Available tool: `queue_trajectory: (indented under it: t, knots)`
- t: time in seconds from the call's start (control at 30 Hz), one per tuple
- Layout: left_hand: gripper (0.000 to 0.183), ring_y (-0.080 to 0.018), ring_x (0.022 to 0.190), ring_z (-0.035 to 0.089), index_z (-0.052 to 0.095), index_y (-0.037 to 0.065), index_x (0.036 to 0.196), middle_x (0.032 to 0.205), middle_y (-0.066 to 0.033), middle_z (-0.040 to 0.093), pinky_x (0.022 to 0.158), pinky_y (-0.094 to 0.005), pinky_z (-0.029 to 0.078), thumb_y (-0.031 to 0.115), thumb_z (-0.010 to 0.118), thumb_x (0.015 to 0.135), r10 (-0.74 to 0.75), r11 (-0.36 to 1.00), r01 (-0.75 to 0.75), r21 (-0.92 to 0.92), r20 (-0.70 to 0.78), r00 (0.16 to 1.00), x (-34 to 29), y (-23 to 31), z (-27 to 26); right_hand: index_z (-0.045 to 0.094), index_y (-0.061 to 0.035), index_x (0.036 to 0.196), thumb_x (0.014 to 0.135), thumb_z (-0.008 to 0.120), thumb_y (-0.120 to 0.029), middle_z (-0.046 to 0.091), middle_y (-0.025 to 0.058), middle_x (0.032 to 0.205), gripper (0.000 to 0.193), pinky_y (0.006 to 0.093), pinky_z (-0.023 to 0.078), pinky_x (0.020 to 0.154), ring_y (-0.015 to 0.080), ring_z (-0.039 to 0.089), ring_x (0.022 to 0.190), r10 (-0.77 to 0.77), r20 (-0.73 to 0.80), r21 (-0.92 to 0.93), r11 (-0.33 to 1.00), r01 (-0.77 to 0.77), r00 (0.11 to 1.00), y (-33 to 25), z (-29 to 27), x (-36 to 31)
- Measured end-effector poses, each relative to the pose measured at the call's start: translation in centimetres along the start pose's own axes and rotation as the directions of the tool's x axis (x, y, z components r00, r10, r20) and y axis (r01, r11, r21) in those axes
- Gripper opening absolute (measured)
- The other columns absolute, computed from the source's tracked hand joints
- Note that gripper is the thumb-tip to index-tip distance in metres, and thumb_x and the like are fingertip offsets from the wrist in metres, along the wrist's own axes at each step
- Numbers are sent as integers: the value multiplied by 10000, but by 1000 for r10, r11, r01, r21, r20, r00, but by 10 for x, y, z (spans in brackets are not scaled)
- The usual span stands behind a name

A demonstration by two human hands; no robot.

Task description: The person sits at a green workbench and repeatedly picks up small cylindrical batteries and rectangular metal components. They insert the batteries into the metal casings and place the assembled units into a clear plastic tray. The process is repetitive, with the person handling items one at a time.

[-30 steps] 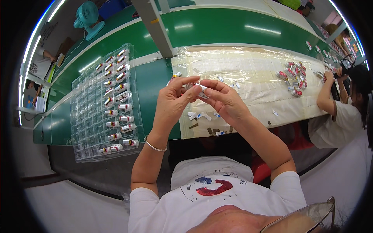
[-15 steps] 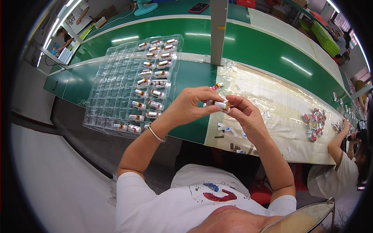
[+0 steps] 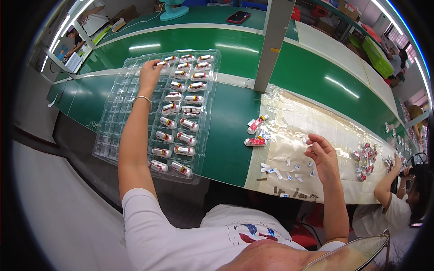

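- Two hands, together half a second ago, are now apart: the left hand (image 3: 150, 72) pinches a small bottle (image 3: 163, 64) at the far part of the clear tray (image 3: 118, 108), so work has moved to placing
- The right hand (image 3: 325, 158) hangs loosely curled, apparently unladen, over the cream mat (image 3: 316, 124) (a sliver there could escape notice)
- Left fingertips partly hide the bottle; whether it is seated is unclear

green bench (image 3: 231, 135) | left: clear compartment tray (image 3: 114, 121) (overhanging the front edge) | right: cream mat (image 3: 335, 144)
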State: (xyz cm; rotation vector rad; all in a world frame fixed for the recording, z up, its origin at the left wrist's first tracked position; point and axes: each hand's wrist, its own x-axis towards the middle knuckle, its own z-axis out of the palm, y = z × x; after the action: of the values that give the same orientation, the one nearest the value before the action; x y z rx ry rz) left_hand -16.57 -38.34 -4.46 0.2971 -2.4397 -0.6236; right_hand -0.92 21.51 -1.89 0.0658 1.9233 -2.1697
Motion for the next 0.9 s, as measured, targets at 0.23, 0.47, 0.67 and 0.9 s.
queue_trajectory:
  t: [0.23, 0.47, 0.67, 0.9]
  knots:
    - [201, -311, 1003, 607, 703, 77, 1057, 1026, -116, 662, 901, -406, 472, 149, 641, 880, 339, 939, -343, -4, 157, 928, 24, -40, 14, 604, 5, 1225, 978, 578, -121, 637, 47, 1045, 279, 243, 515, 790, 83, 614, 818, -46, -201, 48, 997, 56, 978, -10, -41, -10]
    - [206, -279, 1005, 607, 714, 137, 1104, 1115, -82, 625, 880, -375, 481, 153, 648, 909, 318, 885, -368, 287, 206, 925, 20, -46, 17, 641, -19, 1194, 965, 610, -151, 656, 31, 1008, 267, 244, 506, 796, 80, 608, 813, -96, -327, 0, 995, 101, 940, -6, -87, -8]
    - [277, -199, 989, 658, 685, 142, 1210, 1152, -56, 675, 876, -325, 504, 139, 623, 940, 188, 980, -189, 70, 14, 982, -8, 29, 10, 693, -30, 1114, 947, 637, -164, 687, 29, 995, 221, 245, 505, 820, 94, 627, 868, -191, -216, -286, 950, 125, 958, -3, -49, 8]
    - [258, -113, 894, 651, 686, 31, 1173, 1015, -38, 711, 841, -273, 517, 109, 652, 930, 364, 872, -116, -475, 472, 803, -98, 194, -9, 694, -77, 1123, 895, 666, -132, 630, 60, 1093, 237, 313, 492, 897, 193, 617, 991, -367, 337, -611, 615, 498, 867, 11, 47, 79]
